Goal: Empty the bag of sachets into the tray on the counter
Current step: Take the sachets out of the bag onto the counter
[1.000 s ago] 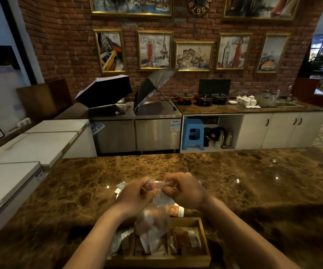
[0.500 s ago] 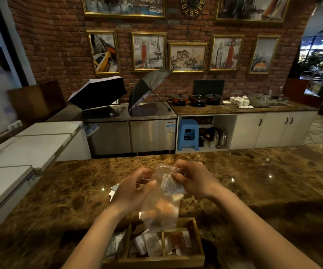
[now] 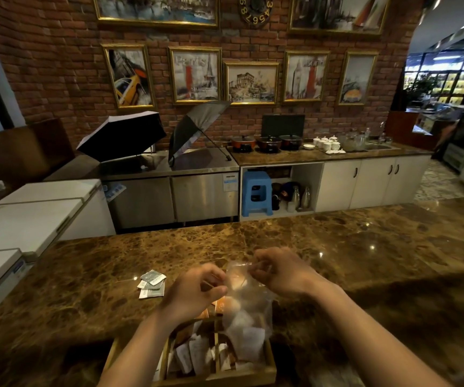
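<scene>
The clear bag (image 3: 246, 311) is being pinched at its top edge by both hands, left hand (image 3: 194, 293) and right hand (image 3: 279, 273), and is hanging over the wooden tray (image 3: 270, 367), where white sachets (image 3: 194, 353) are lying. "Paris" is being shown on a framed print (image 3: 194, 75) behind, while loose packets (image 3: 152, 283) are lying on the table (image 3: 364, 261) just left of the hands.

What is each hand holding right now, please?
Left hand: closed, pinching the top edge of the clear plastic bag over the wooden tray.
Right hand: closed, pinching the bag's top edge too.
</scene>
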`<state>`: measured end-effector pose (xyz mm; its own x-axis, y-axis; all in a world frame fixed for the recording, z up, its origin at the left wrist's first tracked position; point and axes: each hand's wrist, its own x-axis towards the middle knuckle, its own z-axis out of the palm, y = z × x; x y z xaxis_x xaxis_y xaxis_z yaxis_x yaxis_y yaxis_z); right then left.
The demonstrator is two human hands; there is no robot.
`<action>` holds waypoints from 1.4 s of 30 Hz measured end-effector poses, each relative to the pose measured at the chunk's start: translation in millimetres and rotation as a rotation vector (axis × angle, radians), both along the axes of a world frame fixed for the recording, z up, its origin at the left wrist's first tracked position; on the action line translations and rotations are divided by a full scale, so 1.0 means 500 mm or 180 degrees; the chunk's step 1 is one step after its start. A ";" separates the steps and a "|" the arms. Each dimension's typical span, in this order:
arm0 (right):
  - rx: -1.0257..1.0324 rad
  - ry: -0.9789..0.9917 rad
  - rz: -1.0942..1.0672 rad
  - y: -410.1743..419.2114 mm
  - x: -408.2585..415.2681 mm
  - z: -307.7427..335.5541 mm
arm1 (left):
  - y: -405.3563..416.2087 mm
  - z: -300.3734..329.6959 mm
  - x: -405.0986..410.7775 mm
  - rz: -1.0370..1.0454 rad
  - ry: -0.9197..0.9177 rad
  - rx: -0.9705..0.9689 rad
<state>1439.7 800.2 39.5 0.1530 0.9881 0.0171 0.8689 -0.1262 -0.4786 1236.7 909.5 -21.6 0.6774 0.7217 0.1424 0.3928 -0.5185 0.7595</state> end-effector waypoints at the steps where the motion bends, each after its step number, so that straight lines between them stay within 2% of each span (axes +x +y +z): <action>1: 0.0017 0.0003 -0.0002 0.001 0.000 0.003 | 0.000 -0.001 0.002 0.0021 -0.0022 -0.0025; 5: 0.0134 0.0071 0.0055 0.001 0.007 0.019 | -0.003 0.003 0.005 0.0144 -0.0051 -0.0120; 10: 0.0363 0.0283 0.0001 0.006 0.020 0.036 | -0.010 0.003 0.005 -0.0022 0.0124 -0.0186; 15: 0.0790 0.0737 -0.0149 0.004 0.033 0.046 | -0.012 -0.005 0.010 0.0144 0.0021 -0.0493; 22: 0.0926 0.1405 -0.0698 -0.014 0.080 0.024 | -0.007 0.022 0.023 0.0601 -0.0607 -0.0921; 25: 0.0853 0.1834 -0.0973 -0.028 0.100 0.016 | -0.008 0.032 0.032 0.0721 -0.1065 -0.1161; 29: 0.1029 0.2632 -0.1331 -0.052 0.135 -0.001 | -0.028 0.055 0.069 0.0552 -0.1696 -0.1797; 32: 0.1079 0.3004 -0.1659 -0.065 0.161 -0.013 | -0.033 0.059 0.101 0.0302 -0.1884 -0.2054; 38: 0.1313 0.3080 -0.2098 -0.114 0.225 -0.053 | -0.070 0.046 0.206 0.0218 -0.1592 -0.1652; 42: 0.1574 0.2428 -0.2256 -0.167 0.276 -0.091 | -0.095 0.018 0.294 0.0311 -0.1268 -0.1364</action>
